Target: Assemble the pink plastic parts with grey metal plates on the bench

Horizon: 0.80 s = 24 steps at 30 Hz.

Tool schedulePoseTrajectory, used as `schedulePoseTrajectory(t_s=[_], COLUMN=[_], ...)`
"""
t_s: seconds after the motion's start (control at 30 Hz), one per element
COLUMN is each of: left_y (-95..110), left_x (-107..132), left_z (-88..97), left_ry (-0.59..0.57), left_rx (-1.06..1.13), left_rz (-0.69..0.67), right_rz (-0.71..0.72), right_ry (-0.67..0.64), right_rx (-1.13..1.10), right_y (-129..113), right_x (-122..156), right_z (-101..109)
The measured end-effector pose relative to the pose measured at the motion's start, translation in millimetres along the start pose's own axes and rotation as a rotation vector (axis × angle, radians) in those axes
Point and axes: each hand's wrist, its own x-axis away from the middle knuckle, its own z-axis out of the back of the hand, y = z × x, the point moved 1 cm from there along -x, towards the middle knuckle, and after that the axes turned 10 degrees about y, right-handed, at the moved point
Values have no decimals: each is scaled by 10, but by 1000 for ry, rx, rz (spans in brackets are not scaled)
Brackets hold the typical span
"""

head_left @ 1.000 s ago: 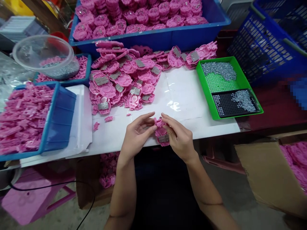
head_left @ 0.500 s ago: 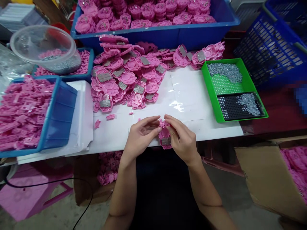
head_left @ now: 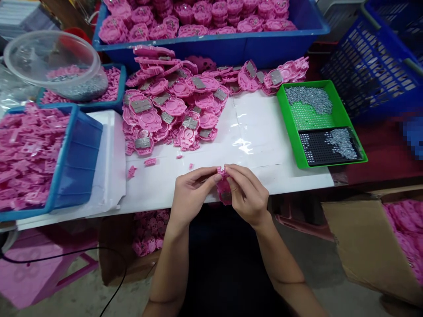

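Observation:
At the table's front edge both hands grip one pink plastic shell, its upper end pinched between the fingertips. My left hand is closed on its left side, thumb and index finger together. My right hand closes on the right side and covers part of it. A metal plate on the shell's lower half is only partly visible. Beyond the hands lies a heap of similar pink shells with grey metal plates. A small pink piece rests on the table just past my left hand.
To the right a green tray holds many screws and a black perforated plate. Blue bins of pink parts stand at left, near a clear tub. A large blue crate of shells is behind; a cardboard box sits lower right.
Both hands have drawn closer together at the shell's top end. The shell has tilted, so less of its face and metal plate shows. The view has shifted slightly.

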Motion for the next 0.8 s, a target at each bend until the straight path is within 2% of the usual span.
schedulePoseTrajectory(t_s=[0.23, 0.43, 0.53, 0.67, 0.8], left_y=[95, 238, 277, 288, 280], left_x=[205, 372, 437, 488, 532], left_z=[-23, 13, 16, -6, -21], left_ry=[27, 4, 64, 140, 157], left_rx=[-27, -139, -196, -260, -309], left_rz=[-87, -382, -579, -830, -916], right_rz=[27, -76, -180, -322, -412], right_ry=[142, 230, 181, -3, -84], right_rx=[-61, -182, -282, -362, -427], right_y=[-104, -290, -367, -440, -512], right_x=[37, 14, -20, -88, -126], right_z=[-17, 8, 57, 153, 233])
